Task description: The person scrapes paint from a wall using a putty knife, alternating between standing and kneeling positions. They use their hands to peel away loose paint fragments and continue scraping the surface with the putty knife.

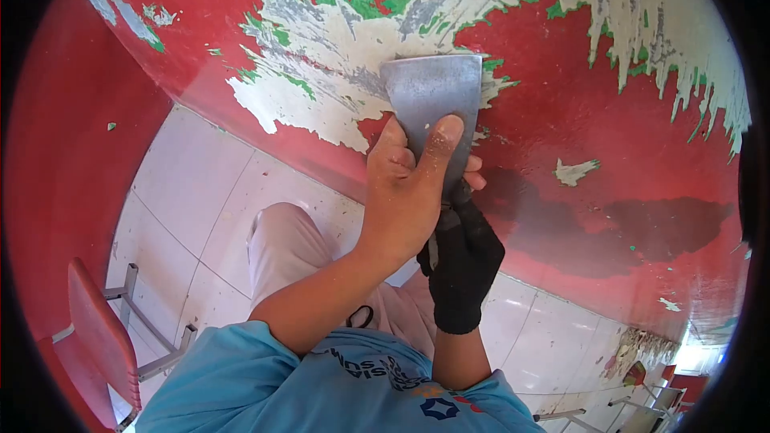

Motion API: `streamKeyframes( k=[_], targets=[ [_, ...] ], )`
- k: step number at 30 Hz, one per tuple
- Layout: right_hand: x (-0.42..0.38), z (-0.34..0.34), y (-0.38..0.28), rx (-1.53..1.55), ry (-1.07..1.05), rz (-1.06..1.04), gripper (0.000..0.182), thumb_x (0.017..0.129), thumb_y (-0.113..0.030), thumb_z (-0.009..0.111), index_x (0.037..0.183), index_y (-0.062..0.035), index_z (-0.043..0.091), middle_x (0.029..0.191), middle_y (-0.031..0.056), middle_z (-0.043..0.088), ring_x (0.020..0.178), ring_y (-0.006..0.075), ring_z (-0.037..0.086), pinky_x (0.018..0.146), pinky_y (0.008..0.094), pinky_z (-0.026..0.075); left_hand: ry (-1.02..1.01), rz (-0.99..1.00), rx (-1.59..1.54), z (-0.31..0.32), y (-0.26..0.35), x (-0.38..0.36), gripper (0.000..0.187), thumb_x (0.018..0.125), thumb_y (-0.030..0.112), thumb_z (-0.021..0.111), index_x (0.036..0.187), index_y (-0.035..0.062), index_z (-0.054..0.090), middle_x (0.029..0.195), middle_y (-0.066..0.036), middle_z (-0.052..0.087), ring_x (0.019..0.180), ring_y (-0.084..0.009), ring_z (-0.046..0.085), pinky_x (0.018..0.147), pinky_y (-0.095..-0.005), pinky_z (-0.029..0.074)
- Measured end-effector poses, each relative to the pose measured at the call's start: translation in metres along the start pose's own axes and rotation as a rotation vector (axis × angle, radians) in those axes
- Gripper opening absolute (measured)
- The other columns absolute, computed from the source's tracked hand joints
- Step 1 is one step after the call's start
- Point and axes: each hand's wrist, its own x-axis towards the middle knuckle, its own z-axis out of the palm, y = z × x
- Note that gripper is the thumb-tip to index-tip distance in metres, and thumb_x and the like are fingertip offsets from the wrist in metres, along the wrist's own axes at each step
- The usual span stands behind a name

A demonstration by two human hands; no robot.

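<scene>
A wide metal paint scraper (437, 88) has its flat edge against the red wall (553, 104), at the border of a patch where the paint is gone. My bare left hand (409, 184) grips the blade, thumb laid along its face and fingers behind it. Lower down, my right hand (464, 269) in a black glove is closed around the handle, most of which it hides. Whitish and grey plaster (297, 108) with ragged green paint edges surrounds the blade. Small specks of dust cling to my left thumb.
A red chair (104, 329) with metal legs stands at lower left. Pale floor tiles (184, 184) run along the wall's foot. Paint flakes (642, 353) lie on the floor at lower right, near more chair frames. A dark damp stain (593, 228) marks the wall.
</scene>
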Motion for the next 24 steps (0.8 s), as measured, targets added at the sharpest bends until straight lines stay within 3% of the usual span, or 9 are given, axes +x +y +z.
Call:
streamKeyframes(
  k=[5,7,8,10,17,22,24],
  targets=[
    [0.011,0.013,-0.017,0.123,0.031,-0.050,0.026,0.083,-0.005,0.061,0.109,-0.0005,0.063,0.066,0.0003,0.059,0.054,0.0043,0.048,0.048,0.0213,0.039,-0.056,0.051,0.070,0.014,0.033,0.006,0.034,0.088,0.031,0.060,0.100,0.0004,0.048,0.075,-0.009,0.059,0.059,-0.0133,0.060,0.053,-0.0238,0.049],
    [0.009,0.008,-0.006,-0.079,0.007,-0.250,0.026,0.083,-0.004,0.061,0.108,-0.0006,0.063,0.068,0.0010,0.060,0.056,0.0048,0.049,0.049,0.0216,0.041,-0.068,0.125,0.099,0.014,0.034,0.007,0.035,0.088,0.031,0.059,0.100,0.0005,0.048,0.073,-0.009,0.059,0.057,-0.0131,0.059,0.052,-0.0237,0.048],
    [0.005,0.007,0.002,-0.073,0.007,-0.265,0.026,0.083,-0.004,0.061,0.108,-0.0006,0.063,0.068,0.0010,0.060,0.056,0.0048,0.049,0.049,0.0216,0.041,-0.014,0.062,0.079,0.000,0.014,0.001,0.035,0.088,0.031,0.059,0.099,0.0006,0.047,0.071,-0.009,0.059,0.057,-0.0131,0.059,0.052,-0.0239,0.047],
    [-0.010,0.005,0.025,-0.071,0.010,-0.004,0.025,0.083,-0.004,0.060,0.107,-0.0001,0.063,0.068,0.0007,0.060,0.057,0.0050,0.050,0.050,0.0217,0.041,0.044,-0.019,0.063,-0.014,-0.002,-0.001,0.034,0.088,0.030,0.060,0.099,0.0008,0.047,0.070,-0.008,0.058,0.057,-0.0131,0.059,0.052,-0.0242,0.047],
    [-0.001,0.025,-0.002,0.049,0.092,-0.062,0.022,0.085,-0.005,0.059,0.105,0.0014,0.063,0.071,0.0000,0.060,0.059,0.0046,0.050,0.050,0.0209,0.041,-0.023,-0.021,0.114,-0.002,0.022,0.003,0.032,0.088,0.031,0.058,0.098,0.0021,0.047,0.067,-0.009,0.059,0.053,-0.0150,0.058,0.050,-0.0256,0.047],
    [-0.013,0.025,0.015,0.050,0.138,-0.072,0.025,0.085,-0.004,0.059,0.109,0.0007,0.062,0.072,-0.0014,0.060,0.059,0.0041,0.050,0.050,0.0206,0.041,0.012,-0.086,0.116,-0.009,0.012,-0.001,0.031,0.088,0.030,0.059,0.093,0.0019,0.048,0.066,-0.009,0.058,0.053,-0.0146,0.058,0.050,-0.0259,0.047],
    [-0.010,0.028,0.005,0.025,0.151,-0.062,0.027,0.085,-0.004,0.059,0.111,0.0002,0.061,0.072,-0.0018,0.060,0.058,0.0039,0.050,0.049,0.0203,0.041,-0.023,-0.010,0.125,-0.004,0.021,0.004,0.031,0.087,0.029,0.061,0.095,0.0017,0.049,0.068,-0.009,0.059,0.054,-0.0144,0.058,0.049,-0.0252,0.047]
  ],
)
